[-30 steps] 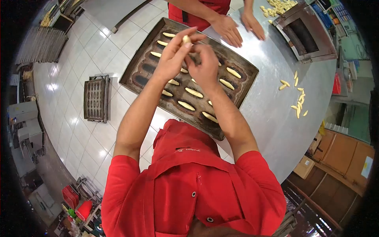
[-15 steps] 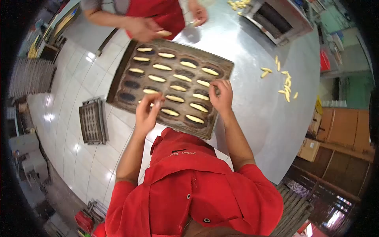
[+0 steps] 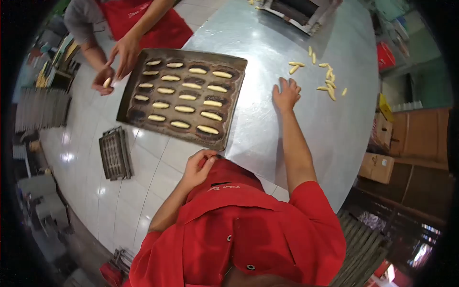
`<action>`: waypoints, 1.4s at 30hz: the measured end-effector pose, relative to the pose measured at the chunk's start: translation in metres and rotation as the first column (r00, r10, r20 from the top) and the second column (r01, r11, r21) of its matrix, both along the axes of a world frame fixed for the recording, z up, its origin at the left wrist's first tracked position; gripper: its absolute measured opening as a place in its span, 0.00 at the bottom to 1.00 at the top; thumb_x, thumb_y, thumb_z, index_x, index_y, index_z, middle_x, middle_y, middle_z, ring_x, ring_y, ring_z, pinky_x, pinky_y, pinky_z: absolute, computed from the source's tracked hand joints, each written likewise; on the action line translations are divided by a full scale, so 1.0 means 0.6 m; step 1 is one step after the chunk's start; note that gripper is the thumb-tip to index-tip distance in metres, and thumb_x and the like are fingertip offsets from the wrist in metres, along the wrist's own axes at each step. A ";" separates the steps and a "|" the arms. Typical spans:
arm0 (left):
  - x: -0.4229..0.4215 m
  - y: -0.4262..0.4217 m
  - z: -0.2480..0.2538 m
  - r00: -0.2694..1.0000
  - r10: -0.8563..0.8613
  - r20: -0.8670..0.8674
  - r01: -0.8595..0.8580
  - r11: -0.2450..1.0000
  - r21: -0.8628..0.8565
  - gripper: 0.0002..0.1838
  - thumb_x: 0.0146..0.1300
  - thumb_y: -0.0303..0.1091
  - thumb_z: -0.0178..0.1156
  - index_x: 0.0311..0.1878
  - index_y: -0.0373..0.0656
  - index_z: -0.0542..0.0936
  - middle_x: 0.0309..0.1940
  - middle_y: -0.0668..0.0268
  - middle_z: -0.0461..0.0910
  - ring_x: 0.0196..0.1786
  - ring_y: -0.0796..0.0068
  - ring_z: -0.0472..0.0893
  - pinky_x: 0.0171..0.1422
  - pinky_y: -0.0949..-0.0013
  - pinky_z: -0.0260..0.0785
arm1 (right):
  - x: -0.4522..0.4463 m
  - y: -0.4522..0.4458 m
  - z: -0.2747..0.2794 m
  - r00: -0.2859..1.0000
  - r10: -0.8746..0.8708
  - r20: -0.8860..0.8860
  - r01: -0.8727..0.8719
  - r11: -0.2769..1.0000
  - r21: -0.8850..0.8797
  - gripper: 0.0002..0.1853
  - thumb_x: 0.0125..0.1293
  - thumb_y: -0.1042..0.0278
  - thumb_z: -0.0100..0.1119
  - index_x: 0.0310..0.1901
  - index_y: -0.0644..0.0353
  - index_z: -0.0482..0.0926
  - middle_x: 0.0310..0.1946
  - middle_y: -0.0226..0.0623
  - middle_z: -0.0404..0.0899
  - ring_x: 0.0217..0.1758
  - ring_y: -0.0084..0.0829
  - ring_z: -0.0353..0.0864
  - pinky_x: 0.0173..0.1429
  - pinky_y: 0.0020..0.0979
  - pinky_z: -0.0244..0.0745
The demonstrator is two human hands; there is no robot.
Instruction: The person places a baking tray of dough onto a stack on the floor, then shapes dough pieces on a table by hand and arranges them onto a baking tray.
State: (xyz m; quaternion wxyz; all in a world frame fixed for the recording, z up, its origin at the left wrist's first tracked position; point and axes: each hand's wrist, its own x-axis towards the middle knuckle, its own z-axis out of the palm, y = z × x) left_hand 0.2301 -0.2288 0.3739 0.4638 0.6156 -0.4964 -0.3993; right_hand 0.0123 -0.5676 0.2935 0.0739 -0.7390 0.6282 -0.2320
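Observation:
A dark baking tray (image 3: 231,103) sits at the table's edge, with rows of pale, finger-shaped dough pieces (image 3: 184,109) in its oval hollows. My right hand (image 3: 287,94) is over the metal table, right of the tray, fingers apart and nothing in them. It is nearest to a few loose dough pieces (image 3: 296,66); a bigger cluster of dough pieces (image 3: 330,85) lies farther right. Just below the tray's front edge, close to my apron (image 3: 224,179), is my left hand (image 3: 199,168). Its fingers are loosely bent, the thumb stands apart, and no object shows in it.
Across the tray, a co-worker's hand (image 3: 103,81) holds one dough piece; their other hand (image 3: 126,53) is beside the tray's corner. A metal machine (image 3: 291,14) stands on the table's far side. Smaller moulded trays (image 3: 114,155) are lower at left, and a cardboard box (image 3: 376,167) is at right.
My right hand has left the tray and moved right over the table. My left hand has drawn back toward my apron. More hollows at the tray's left side now hold dough.

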 end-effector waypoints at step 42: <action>0.372 -0.009 -0.129 0.668 0.309 -0.677 -0.077 0.934 0.350 0.20 0.70 0.38 0.55 0.57 0.31 0.76 0.52 0.51 0.83 0.52 0.57 0.85 0.62 0.56 0.79 | -0.131 0.703 -0.020 0.923 -0.350 0.163 0.364 0.929 -0.066 0.11 0.60 0.79 0.62 0.45 0.63 0.81 0.54 0.50 0.78 0.58 0.48 0.77 0.57 0.41 0.75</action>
